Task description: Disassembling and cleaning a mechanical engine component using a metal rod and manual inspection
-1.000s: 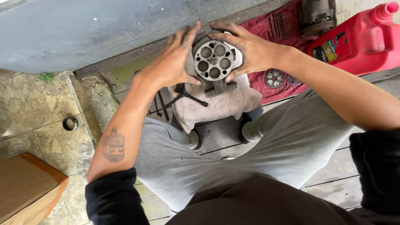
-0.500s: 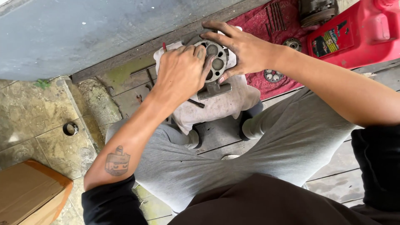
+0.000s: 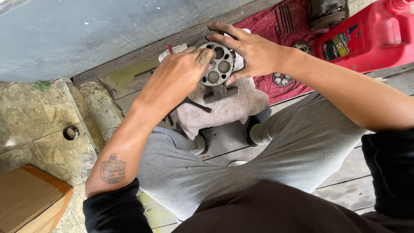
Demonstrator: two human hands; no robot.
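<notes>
A round grey metal block with several bored holes (image 3: 219,67) stands on a dirty white cloth (image 3: 224,110) between my knees. My right hand (image 3: 250,51) grips its right side, fingers over the top edge. My left hand (image 3: 179,77) lies on its left side, with fingertips pressed on the face of the block. Below the block sticks out a flat metal base (image 3: 221,93), and a thin dark tool (image 3: 196,104) lies on the cloth under my left hand.
A red cloth (image 3: 276,30) at the back holds long bolts, a round holed plate (image 3: 282,79) and a dark metal part (image 3: 327,13). A red plastic jug (image 3: 371,36) stands at the right. A cardboard box (image 3: 30,200) sits lower left, near a floor drain (image 3: 70,133).
My left hand slid from the block's left edge onto its face. My right hand shifted round its right side. The view moved slightly closer.
</notes>
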